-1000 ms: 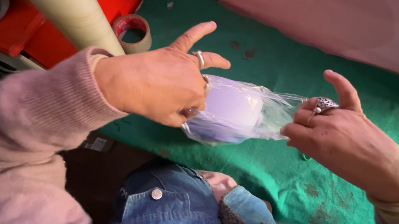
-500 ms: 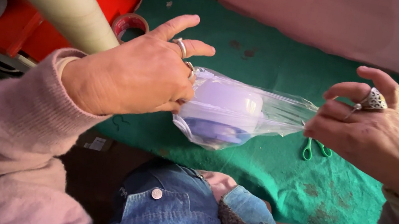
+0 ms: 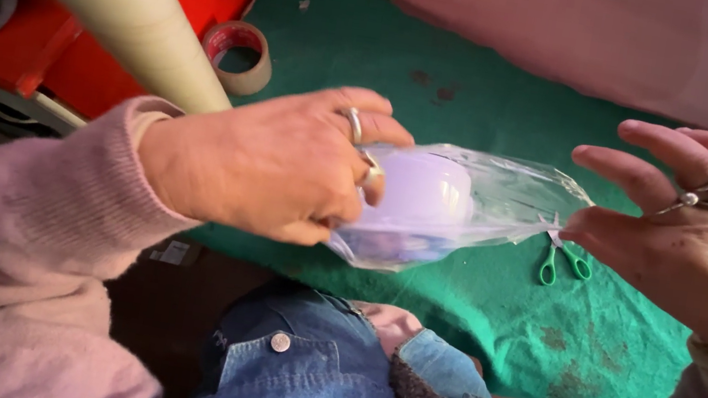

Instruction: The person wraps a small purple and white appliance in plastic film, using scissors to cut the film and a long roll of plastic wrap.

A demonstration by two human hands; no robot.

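Clear bag [image 3: 505, 199] — pale lilac tub [image 3: 423, 193]

A clear plastic bag [image 3: 465, 212] with a pale purple round thing inside hangs above the green tabletop [image 3: 504, 90], gripped at one end by the left hand [image 3: 274, 167], the other end pinched by the right hand [image 3: 688, 242]; a small whitish label [image 3: 169, 251] sits below the tabletop's edge.

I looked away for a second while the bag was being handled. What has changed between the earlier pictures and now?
The right hand drew away to the right, stretching the clear bag out longer, and now pinches only its end. That uncovered the green scissors on the cloth. The left hand still grips the bag around the pale round thing; the tape roll has not moved.
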